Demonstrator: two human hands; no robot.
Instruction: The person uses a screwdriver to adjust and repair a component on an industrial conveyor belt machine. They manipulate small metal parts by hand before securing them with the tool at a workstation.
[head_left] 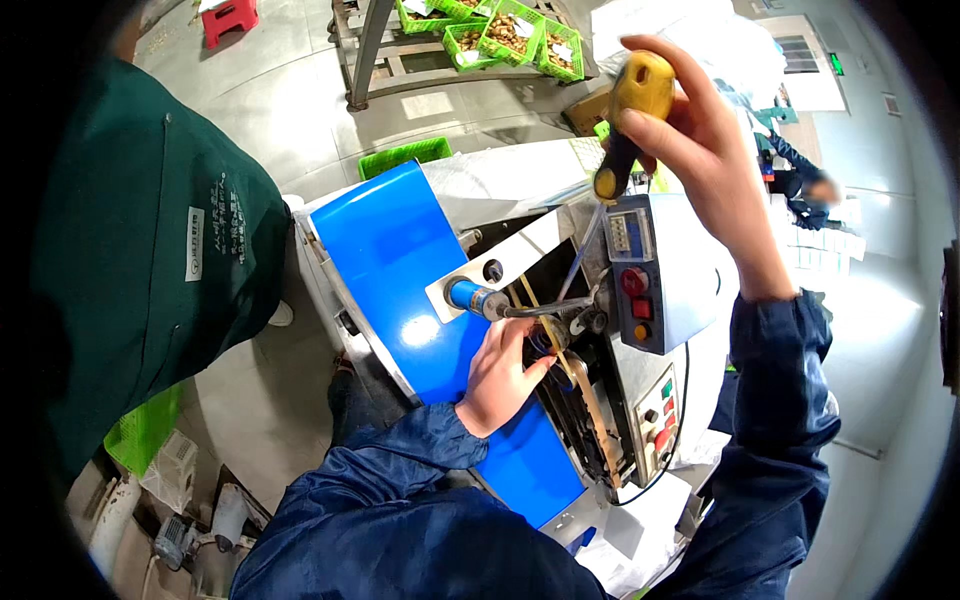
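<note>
My right hand [708, 150] is raised, its fingers closed round the yellow and black handle of a screwdriver [648, 85]. The screwdriver's thin shaft slants down into the open inside of a machine with a blue belt [395, 265]. Lower down, my left hand [497, 382] reaches in over the belt. Its thumb and fingers curl round a dark part of the mechanism, and their tips are partly hidden. Just above that hand, a blue cylindrical sensor [472, 296] with a black cable sits on a metal bracket [530, 250]. A tan strip [595, 415] runs through the mechanism.
A grey control box [655, 270] with a display and buttons stands right of the opening, above a button panel [657, 420]. At the left is a person in a green garment [150, 260]. Green baskets [510, 35] sit on a rack beyond; another person [805, 190] is far right.
</note>
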